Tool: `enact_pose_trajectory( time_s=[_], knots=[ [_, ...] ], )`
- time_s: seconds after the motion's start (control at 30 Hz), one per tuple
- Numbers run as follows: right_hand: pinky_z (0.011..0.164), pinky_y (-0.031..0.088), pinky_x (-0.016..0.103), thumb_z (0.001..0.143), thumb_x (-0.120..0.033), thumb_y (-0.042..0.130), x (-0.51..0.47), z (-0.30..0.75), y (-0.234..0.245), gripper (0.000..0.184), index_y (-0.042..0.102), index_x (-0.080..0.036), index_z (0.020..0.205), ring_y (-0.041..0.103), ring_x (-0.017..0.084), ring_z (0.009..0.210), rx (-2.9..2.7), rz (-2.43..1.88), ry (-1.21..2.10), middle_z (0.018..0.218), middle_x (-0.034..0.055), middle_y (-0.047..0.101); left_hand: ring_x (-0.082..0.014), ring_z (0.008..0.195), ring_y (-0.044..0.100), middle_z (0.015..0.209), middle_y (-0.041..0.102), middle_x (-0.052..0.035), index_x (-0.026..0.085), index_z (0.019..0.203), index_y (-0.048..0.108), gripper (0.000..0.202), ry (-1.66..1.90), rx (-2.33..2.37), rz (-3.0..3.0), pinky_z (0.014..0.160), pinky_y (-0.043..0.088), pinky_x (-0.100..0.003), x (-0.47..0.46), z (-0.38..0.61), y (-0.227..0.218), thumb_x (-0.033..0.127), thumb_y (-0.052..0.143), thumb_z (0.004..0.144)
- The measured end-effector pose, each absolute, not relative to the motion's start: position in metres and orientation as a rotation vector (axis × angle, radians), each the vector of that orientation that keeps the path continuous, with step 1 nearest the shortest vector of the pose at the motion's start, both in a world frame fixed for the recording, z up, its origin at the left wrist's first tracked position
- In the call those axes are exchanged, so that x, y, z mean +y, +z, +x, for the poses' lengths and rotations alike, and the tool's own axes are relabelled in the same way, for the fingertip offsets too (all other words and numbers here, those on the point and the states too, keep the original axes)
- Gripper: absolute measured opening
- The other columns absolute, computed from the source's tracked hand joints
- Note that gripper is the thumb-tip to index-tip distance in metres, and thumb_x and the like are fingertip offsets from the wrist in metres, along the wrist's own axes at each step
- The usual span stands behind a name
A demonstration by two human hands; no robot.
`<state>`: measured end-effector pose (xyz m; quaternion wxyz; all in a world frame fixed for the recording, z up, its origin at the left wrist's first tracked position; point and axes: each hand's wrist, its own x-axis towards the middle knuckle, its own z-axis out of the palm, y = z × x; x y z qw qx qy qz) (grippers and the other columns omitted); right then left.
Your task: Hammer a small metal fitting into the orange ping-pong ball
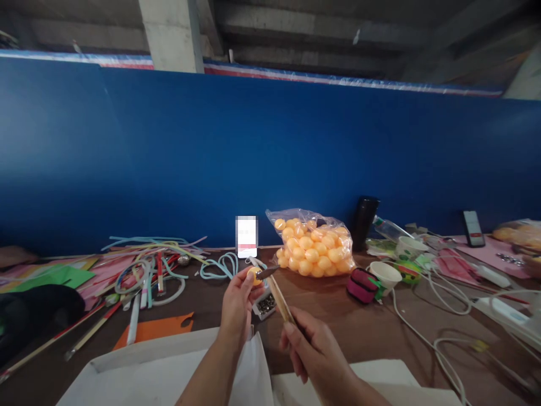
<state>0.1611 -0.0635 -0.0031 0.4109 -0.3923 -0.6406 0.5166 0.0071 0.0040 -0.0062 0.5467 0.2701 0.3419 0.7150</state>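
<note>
My left hand [239, 301] is closed around a small yellow-orange ball [254, 275], pinched by thumb and fingers. Something small and shiny shows on the ball's face. My right hand [310, 341] grips the pale wooden handle of a small hammer [282, 301]. Its dark, tapering head [267, 273] points left, close against the ball; whether they touch I cannot tell. Just below the two hands' work sits a small white box [262, 314] holding many small metal pieces. Behind stands a clear plastic bag [315, 248] full of similar orange balls.
A lit phone [247, 237] leans on the blue partition [262, 152]. Coloured tubes [147, 270] and orange paper [154, 330] lie left. White sheets [169, 366] lie under my forearms. At right are a magenta pouch [362, 286], paper cup [385, 276], black bottle [366, 223] and white cables [422, 332].
</note>
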Motion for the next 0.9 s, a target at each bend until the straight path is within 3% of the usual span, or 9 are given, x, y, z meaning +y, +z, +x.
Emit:
enact_pose_trajectory(
  time_s=[0.4, 0.9],
  knots=[
    [0.032, 0.026, 0.014, 0.091, -0.054, 0.044, -0.0629, 0.1629, -0.0065, 0.039, 0.052, -0.017, 0.083, 0.04, 0.002, 0.034, -1.474, -1.039, 1.302, 0.071, -0.0005, 0.059, -0.0112, 0.065, 0.064, 0.08, 0.067, -0.0042, 0.014, 0.095, 0.065, 0.042, 1.68, 0.809, 0.574, 0.062, 0.054, -0.022, -0.0002, 0.0074, 0.0018, 0.037, 0.081, 0.064],
    [0.032, 0.029, 0.014, 0.09, -0.053, 0.044, -0.0644, 0.1596, -0.002, 0.038, 0.054, -0.017, 0.092, 0.043, 0.002, 0.035, -1.557, -1.047, 1.312, 0.072, -0.0016, 0.058, -0.0105, 0.069, 0.064, 0.086, 0.067, -0.0044, 0.014, 0.097, 0.065, 0.036, 1.688, 0.805, 0.636, 0.067, 0.054, -0.022, 0.0014, 0.0081, -0.0032, 0.033, 0.077, 0.069]
  ],
)
